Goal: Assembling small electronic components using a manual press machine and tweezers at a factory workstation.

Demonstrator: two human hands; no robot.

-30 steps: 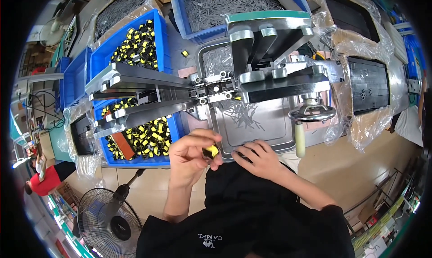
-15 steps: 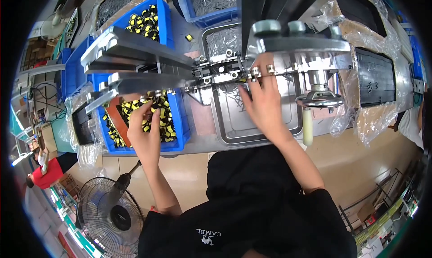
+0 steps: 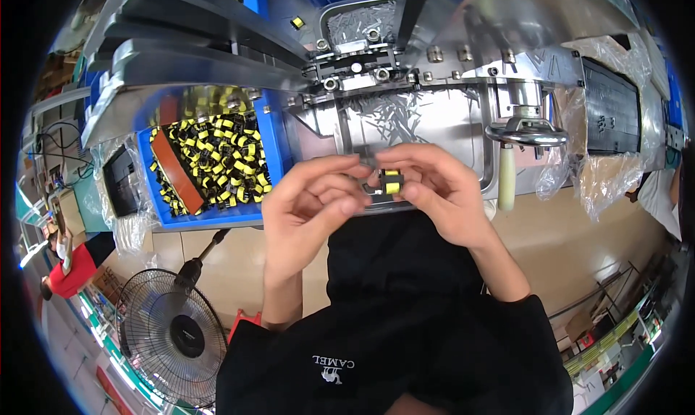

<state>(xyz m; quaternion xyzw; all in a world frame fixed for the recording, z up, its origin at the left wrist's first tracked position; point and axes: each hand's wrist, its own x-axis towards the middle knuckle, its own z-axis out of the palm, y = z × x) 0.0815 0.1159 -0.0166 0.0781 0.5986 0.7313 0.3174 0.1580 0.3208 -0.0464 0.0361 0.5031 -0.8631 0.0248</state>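
A small yellow-and-black wound coil (image 3: pixel 392 182) is pinched between the thumb and fingers of my right hand (image 3: pixel 443 191), above the front edge of the steel tray (image 3: pixel 489 151). Beside it, almost fingertip to fingertip, my left hand (image 3: pixel 308 205) has its fingers curled and the thumb close to them. A tiny shiny bit shows between the two hands, too small to name; whether my left fingers grip it is unclear. Beyond the hands stands a metal fixture (image 3: pixel 355 69) with clamping blocks and screws. Loose grey strips (image 3: pixel 391 115) lie in the tray.
Left of my hands, a blue bin (image 3: pixel 279 136) holds many yellow-and-black coils and a reddish-brown board (image 3: pixel 176 170). Slanted metal rails (image 3: pixel 195 60) pass over it. A handwheel (image 3: pixel 526 131) with a pale handle juts out on the right. A floor fan (image 3: pixel 177 335) stands at lower left.
My left hand has come out of the coil bin toward the middle. My right hand has drawn back from the fixture toward me and now shows a coil. The view has shifted.
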